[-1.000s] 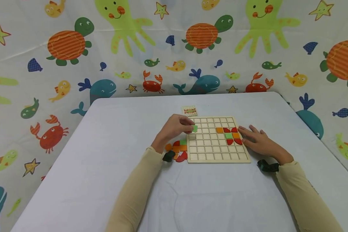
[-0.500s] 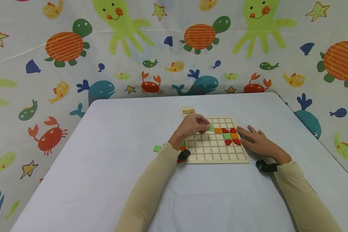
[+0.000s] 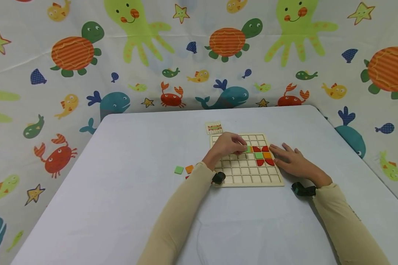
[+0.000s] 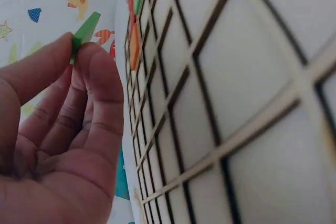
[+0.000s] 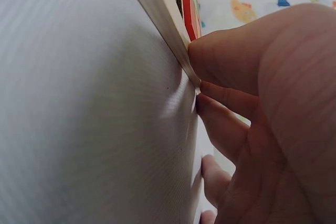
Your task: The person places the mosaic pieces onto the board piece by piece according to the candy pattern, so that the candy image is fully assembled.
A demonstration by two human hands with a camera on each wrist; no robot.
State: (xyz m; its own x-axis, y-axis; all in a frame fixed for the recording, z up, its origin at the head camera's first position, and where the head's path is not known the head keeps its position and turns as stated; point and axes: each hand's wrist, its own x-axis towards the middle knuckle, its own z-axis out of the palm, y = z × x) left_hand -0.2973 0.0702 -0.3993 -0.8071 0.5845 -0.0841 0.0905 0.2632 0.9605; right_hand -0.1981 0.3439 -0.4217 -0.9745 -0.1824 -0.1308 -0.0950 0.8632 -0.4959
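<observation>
My left hand (image 3: 228,144) pinches a green square tile (image 4: 85,32) between thumb and index finger, above the wooden grid board (image 3: 248,179). In the head view that tile partly covers an orange tile on the board. On the board's right side, several red quarter-round tiles (image 3: 269,162) surround a green square (image 3: 259,155) and an orange square (image 3: 267,155). My right hand (image 3: 295,162) rests at the board's right edge with its fingers extended. In the right wrist view its thumb touches the wooden rim (image 5: 163,11), and fingertips meet the edge below.
A small pattern card (image 3: 214,127) lies behind the board's far left corner. Left of the board are a loose green tile (image 3: 178,170) and an orange tile (image 3: 189,169); my left sleeve (image 3: 179,213) hides others. A printed cloth (image 3: 185,48) hangs behind the white table (image 3: 103,202).
My left hand has carried the green tile rightward across the board, from its left edge to beside the placed tiles. The right hand has stayed at the board's right edge.
</observation>
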